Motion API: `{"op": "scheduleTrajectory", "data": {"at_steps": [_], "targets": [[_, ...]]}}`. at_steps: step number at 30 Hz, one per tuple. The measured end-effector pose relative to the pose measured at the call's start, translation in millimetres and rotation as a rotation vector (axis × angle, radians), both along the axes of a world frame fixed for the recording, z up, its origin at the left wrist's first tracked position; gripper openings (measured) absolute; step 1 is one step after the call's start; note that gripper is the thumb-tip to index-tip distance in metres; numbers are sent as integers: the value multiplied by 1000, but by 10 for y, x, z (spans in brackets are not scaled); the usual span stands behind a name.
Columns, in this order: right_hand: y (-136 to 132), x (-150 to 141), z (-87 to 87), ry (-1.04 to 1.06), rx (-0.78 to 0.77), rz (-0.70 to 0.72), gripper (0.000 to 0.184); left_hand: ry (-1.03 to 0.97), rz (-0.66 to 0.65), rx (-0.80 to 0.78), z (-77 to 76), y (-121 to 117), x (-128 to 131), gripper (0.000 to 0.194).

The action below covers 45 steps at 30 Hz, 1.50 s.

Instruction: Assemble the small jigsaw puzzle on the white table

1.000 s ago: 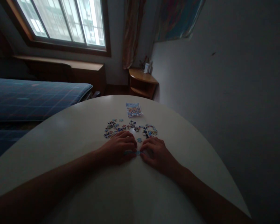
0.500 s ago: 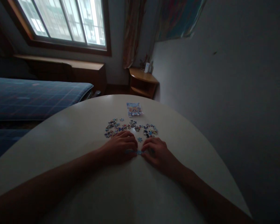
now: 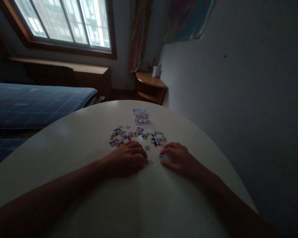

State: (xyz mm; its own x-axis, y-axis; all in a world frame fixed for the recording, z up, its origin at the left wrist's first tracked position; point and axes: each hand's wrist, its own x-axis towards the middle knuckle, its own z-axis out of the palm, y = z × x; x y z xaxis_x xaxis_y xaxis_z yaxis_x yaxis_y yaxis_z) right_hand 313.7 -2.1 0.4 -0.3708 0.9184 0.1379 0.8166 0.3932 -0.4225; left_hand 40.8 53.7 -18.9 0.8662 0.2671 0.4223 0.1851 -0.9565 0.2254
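My two bare forearms reach in over the pale, rounded counter [image 3: 144,201], and my hands sit near its middle with a gap between them. My left hand [image 3: 127,158] rests low, palm down and fingers bent, over a light blue puzzle piece [image 3: 151,162] whose end pokes out past my fingertips; I cannot tell whether I grip it or only press on it. My right hand [image 3: 177,160] is curled, thumb and fingers apart, with another bluish piece [image 3: 161,158] in the space between their tips; it is too dim to tell whether I am pinching that piece or just touching it. A little beyond the gap, a single blue piece [image 3: 147,148] lies loose on the counter. Past it spread the other jigsaw pieces: a mixed heap [image 3: 116,133] beyond my left hand, a rough ring [image 3: 158,138] just beyond my right, and a few scattered between the two. Farther off, a colourful printed packet [image 3: 141,116] lies flat near the far edge. Beyond the counter I see a blue plaid mattress [image 3: 39,102] on my left, a wooden corner shelf [image 3: 150,79] ahead, a hanging curtain [image 3: 138,36], and the bright, barred window [image 3: 64,23].
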Motion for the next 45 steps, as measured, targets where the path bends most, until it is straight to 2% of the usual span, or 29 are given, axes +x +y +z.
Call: {"op": "scheduleTrajectory", "data": {"at_steps": [6, 12, 17, 22, 25, 32, 39, 45], "targets": [[20, -58, -37, 37, -34, 33, 10, -11, -7, 30, 25, 8, 5, 16], [1, -75, -4, 56, -34, 38, 10, 2, -7, 53, 39, 1, 5, 17], [-66, -172, 2, 204, -77, 32, 16, 28, -36, 37, 51, -10, -8, 20], [-81, -300, -59, 445, -179, -86, 12, 57, -74, 35, 75, -25, -5, 20], [-77, -345, -93, 503, -214, -172, 13, 56, -76, 47, 80, -25, 2, 20], [-53, -374, -116, 297, -70, -239, 8, 64, -78, 61, 73, -19, 10, 21], [-55, -339, -37, 294, -130, -181, 10, 62, -82, 62, 54, -15, 14, 21], [-48, -349, -49, 255, -83, -164, 5, 60, -85, 60, 61, -16, 12, 21]]}}
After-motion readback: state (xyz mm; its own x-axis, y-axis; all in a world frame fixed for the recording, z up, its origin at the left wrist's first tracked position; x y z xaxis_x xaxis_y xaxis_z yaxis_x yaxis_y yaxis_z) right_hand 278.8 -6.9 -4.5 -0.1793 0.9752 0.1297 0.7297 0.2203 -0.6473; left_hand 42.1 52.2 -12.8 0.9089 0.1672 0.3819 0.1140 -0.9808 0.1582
